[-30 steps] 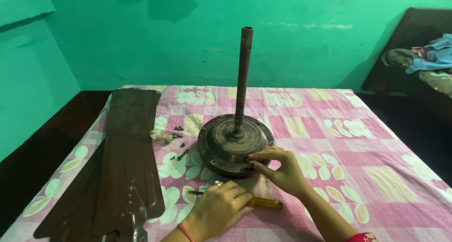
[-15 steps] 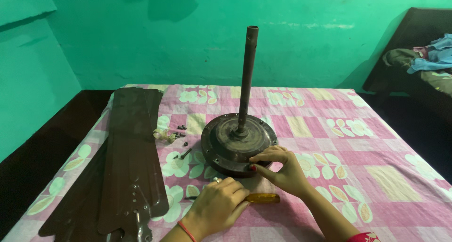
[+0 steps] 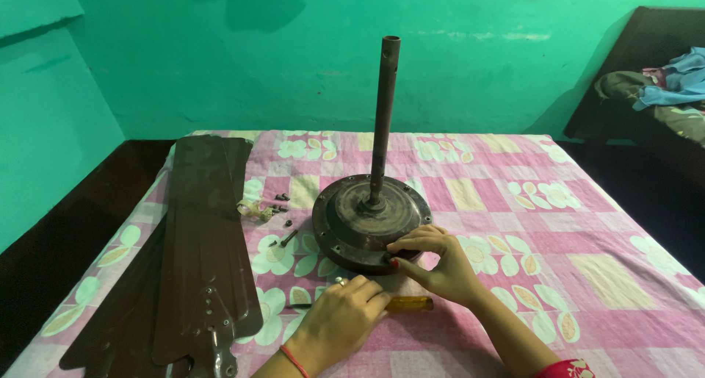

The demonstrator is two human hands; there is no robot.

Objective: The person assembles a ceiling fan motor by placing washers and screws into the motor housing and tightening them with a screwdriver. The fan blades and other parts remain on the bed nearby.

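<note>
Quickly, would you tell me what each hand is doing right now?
Left hand: closed over a yellow-handled tool lying on the cloth.
Right hand: fingertips pinched at the fan motor rim; whether they hold anything cannot be told.

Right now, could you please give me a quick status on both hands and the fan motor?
Right hand fingertips on fan motor front rim. Left hand resting over yellow-handled screwdriver. Motor upright on cloth; loose screws and stacked fan blades lie left.
</note>
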